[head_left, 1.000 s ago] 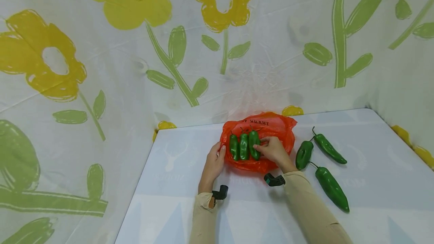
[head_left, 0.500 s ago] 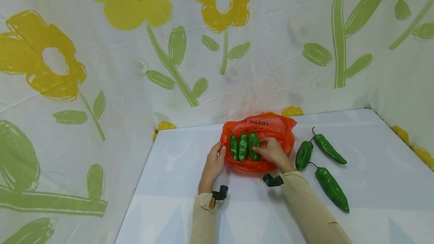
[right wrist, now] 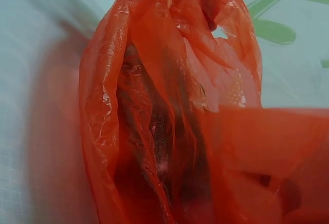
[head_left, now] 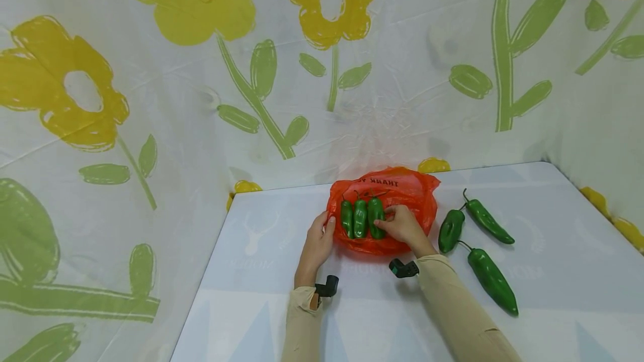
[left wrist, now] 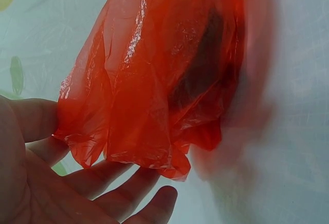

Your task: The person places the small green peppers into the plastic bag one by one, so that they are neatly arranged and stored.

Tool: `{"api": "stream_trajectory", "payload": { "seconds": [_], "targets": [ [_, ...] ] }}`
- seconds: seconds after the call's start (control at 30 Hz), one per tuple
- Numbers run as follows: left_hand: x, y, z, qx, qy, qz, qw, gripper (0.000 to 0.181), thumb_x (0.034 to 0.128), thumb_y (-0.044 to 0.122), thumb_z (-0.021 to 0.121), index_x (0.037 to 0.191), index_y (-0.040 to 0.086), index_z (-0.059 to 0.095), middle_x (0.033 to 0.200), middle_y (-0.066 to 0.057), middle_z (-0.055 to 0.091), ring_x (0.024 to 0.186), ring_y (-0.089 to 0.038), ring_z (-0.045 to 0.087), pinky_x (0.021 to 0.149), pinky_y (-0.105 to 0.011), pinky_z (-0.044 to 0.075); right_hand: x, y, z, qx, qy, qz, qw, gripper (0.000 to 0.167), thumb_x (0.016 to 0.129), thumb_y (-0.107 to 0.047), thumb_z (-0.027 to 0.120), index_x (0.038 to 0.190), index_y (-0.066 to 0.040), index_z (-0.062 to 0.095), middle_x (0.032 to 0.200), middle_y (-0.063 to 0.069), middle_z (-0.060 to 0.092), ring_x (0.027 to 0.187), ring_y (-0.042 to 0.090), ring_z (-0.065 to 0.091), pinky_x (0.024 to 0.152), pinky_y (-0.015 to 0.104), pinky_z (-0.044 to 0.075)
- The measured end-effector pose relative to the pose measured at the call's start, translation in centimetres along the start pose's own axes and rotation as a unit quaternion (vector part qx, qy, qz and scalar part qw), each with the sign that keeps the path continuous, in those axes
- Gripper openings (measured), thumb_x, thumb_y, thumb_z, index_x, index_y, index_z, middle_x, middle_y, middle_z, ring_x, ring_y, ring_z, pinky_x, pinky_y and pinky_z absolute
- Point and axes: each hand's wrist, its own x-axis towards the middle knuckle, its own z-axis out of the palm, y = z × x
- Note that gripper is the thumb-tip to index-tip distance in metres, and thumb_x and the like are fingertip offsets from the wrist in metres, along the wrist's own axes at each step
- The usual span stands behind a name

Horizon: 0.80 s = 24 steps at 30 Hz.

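Observation:
Three green peppers lie side by side in the opening of a red plastic bag [head_left: 412, 191]. The left hand [head_left: 318, 246] pinches the bag's left edge. In the left wrist view, the left hand's thumb and forefinger [left wrist: 38, 118] hold the bag's film [left wrist: 136, 111], other fingers spread beneath it. From the right, the right hand [head_left: 405, 228] grips the rightmost pepper [head_left: 375, 208], thumb on its front; its other fingers are partly hidden. Left of that pepper are the middle pepper [head_left: 359, 219] and the left one [head_left: 346, 219]. Red film [right wrist: 149, 131] fills most of the right wrist view.
Right of the bag, three more green peppers [head_left: 451, 230] [head_left: 487, 221] [head_left: 493, 281] lie on the white table [head_left: 251, 317]. A flower-printed sheet [head_left: 392, 82] hangs behind and beside the table.
The right hand and the rightmost pepper have shifted slightly left, and the middle pepper has edged left too. The left hand stays in place on the bag.

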Motion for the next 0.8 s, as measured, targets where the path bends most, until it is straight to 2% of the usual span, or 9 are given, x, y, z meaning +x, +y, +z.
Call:
{"api": "stream_trajectory", "payload": {
  "seconds": [0.17, 0.43, 0.8],
  "targets": [
    [-0.03, 0.14, -0.03, -0.001, 0.000, 0.002, 1.0000, 0.040, 0.1105, 0.027, 0.044, 0.142, 0.006, 0.057, 0.145, -0.019, 0.058, 0.136, -0.036, 0.053, 0.119, -0.061, 0.040, 0.05, 0.16, 0.19, -0.002, 0.005, -0.004, 1.0000, 0.055, 0.096, -0.022, 0.074, 0.136, 0.011, 0.057, 0.088, 0.013, 0.066, 0.077, 0.018, 0.061, 0.064, 0.023, 0.055],
    [-0.08, 0.32, -0.03, -0.008, -0.003, 0.004, 1.0000, 0.041, 0.1108, 0.026, 0.044, 0.144, 0.005, 0.056, 0.147, -0.019, 0.057, 0.139, -0.037, 0.052, 0.120, -0.060, 0.039, 0.07, 0.19, 0.33, -0.009, 0.010, -0.004, 0.9999, 0.054, 0.095, -0.022, 0.074, 0.134, 0.012, 0.058, 0.098, 0.017, 0.067, 0.085, 0.022, 0.062, 0.070, 0.026, 0.058],
    [-0.02, 0.27, 0.07, 0.000, -0.002, -0.007, 1.0000, 0.041, 0.1110, 0.027, 0.044, 0.145, 0.007, 0.056, 0.148, -0.018, 0.057, 0.140, -0.036, 0.051, 0.121, -0.060, 0.039, -0.06, -0.09, 0.58, -0.010, 0.011, -0.005, 0.9999, 0.054, 0.095, -0.022, 0.075, 0.134, 0.011, 0.058, 0.103, 0.018, 0.069, 0.087, 0.022, 0.064, 0.073, 0.028, 0.060]
  ]
}}
